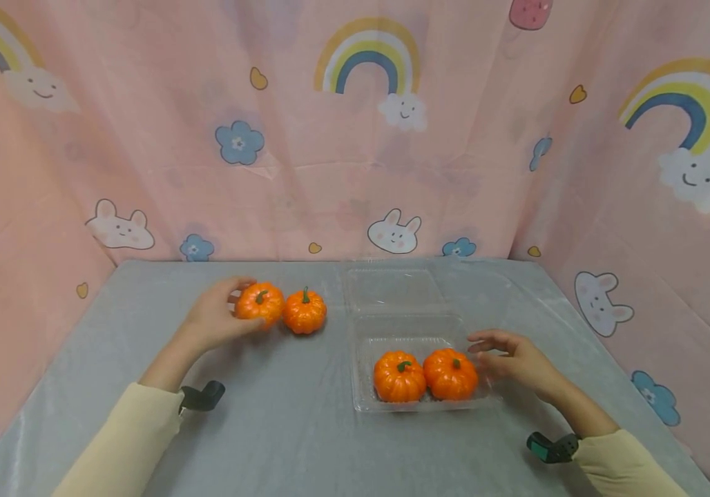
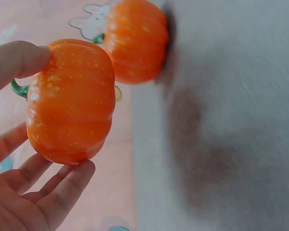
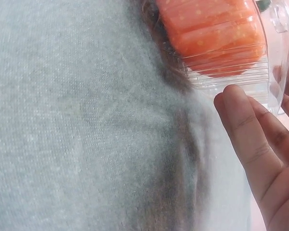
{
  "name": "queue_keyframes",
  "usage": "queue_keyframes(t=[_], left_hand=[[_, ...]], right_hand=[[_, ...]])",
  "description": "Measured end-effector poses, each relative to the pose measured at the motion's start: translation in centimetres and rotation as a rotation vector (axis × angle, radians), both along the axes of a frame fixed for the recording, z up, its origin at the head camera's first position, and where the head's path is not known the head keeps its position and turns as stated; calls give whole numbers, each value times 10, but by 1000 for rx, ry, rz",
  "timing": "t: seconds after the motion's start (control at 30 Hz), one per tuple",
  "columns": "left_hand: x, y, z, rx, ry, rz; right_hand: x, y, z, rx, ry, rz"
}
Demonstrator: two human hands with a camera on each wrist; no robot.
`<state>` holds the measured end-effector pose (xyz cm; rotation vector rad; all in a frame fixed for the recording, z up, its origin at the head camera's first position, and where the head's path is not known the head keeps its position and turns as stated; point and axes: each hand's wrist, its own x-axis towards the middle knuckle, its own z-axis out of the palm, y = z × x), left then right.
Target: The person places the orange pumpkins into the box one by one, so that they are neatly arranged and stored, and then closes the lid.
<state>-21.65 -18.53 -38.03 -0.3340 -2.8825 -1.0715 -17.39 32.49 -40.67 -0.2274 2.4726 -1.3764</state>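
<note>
An orange toy pumpkin (image 1: pixel 260 304) with a green stem is in my left hand (image 1: pixel 221 314), thumb on one side and fingers on the other. The left wrist view shows this pumpkin (image 2: pixel 72 103) raised off the table, its shadow below. A second pumpkin (image 1: pixel 304 312) sits just right of it. Two more, a left one (image 1: pixel 400 377) and a right one (image 1: pixel 451 375), lie side by side in a clear plastic box (image 1: pixel 364 406). My right hand (image 1: pixel 519 359) is at the box's right side, fingers loosely extended, fingertips right at the ribbed wall (image 3: pixel 231 79).
The box's transparent lid (image 1: pixel 395 288) lies folded back behind it. A grey cloth covers the table (image 1: pixel 280 435). Pink printed curtains (image 1: pixel 305 193) hang at the back and both sides. A dark band with a small device (image 1: pixel 202 396) is on each wrist.
</note>
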Motion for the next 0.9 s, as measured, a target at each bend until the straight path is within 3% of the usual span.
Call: queue_keyframes(t=[0.33, 0.9], left_hand=[[9, 24, 18, 37, 51, -45], [10, 71, 34, 67, 39, -134]], right_hand=[[0, 2, -2, 10, -6, -19], [1, 3, -3, 11, 23, -1]])
